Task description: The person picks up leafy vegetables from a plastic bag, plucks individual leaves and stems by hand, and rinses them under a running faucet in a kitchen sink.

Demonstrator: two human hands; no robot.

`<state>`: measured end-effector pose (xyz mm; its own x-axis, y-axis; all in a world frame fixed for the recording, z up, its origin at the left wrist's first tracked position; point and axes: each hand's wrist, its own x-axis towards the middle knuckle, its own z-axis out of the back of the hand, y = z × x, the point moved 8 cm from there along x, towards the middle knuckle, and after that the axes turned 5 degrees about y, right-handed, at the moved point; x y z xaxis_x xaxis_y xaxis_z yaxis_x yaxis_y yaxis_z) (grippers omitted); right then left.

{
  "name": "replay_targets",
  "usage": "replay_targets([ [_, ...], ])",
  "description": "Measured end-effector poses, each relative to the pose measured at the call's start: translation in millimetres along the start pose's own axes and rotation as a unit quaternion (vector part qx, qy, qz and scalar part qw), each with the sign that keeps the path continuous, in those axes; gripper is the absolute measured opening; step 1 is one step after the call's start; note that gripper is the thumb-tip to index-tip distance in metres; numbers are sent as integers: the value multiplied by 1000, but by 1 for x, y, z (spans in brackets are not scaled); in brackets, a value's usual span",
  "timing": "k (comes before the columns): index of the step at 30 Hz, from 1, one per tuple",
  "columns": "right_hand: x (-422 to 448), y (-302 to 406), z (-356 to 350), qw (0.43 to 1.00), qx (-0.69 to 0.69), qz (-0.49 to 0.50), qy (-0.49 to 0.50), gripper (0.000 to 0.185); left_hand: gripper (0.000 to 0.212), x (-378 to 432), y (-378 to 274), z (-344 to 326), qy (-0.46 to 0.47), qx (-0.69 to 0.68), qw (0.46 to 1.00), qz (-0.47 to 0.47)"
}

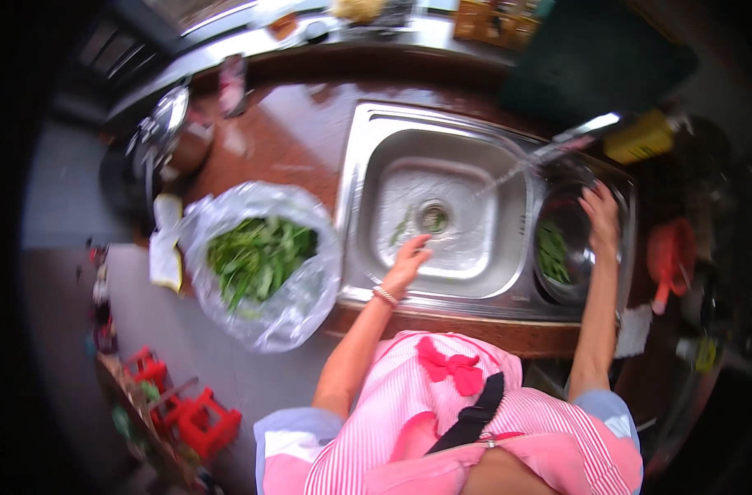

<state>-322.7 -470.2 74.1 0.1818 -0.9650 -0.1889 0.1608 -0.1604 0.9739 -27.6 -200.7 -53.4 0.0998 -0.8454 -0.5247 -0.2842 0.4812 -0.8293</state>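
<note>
My left hand (411, 263) hovers over the near side of a stainless steel sink basin (382, 185), fingers apart and holding nothing. Leaf scraps (436, 220) lie around the drain. A thin stream of water (500, 182) runs from the metal faucet (577, 133) into this basin. My right hand (601, 216) is over the far right of a round bowl (580, 247) in the smaller basin, near a dark blurred part below the faucet. Whether it grips anything is unclear. Green leaves (552, 250) lie in the bowl. Left of the sink, a clear plastic bag (295, 322) holds leafy greens (261, 260).
A red plastic dipper (670, 257) and a yellow container (639, 137) are at the right. On the brown counter (277, 151), a pot with a shiny lid (172, 111) and a pink package (232, 86) stand left. Red stools (209, 424) are on the floor.
</note>
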Motion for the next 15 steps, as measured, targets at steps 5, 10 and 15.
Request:
replay_targets([
  [5, -55, 46, -42, 968, -210, 131, -39, 47, 59, -35, -69, -31, -51, 392, 900, -181],
  [10, -93, 97, -138, 964, 75, 85, 240, 25, 47, -70, -159, -66, 220, 60, 946, -232],
  [15, -70, -107, -208, 811, -470, -37, 347, 21, 40, -32, -91, -53, -44, 747, 648, -142],
])
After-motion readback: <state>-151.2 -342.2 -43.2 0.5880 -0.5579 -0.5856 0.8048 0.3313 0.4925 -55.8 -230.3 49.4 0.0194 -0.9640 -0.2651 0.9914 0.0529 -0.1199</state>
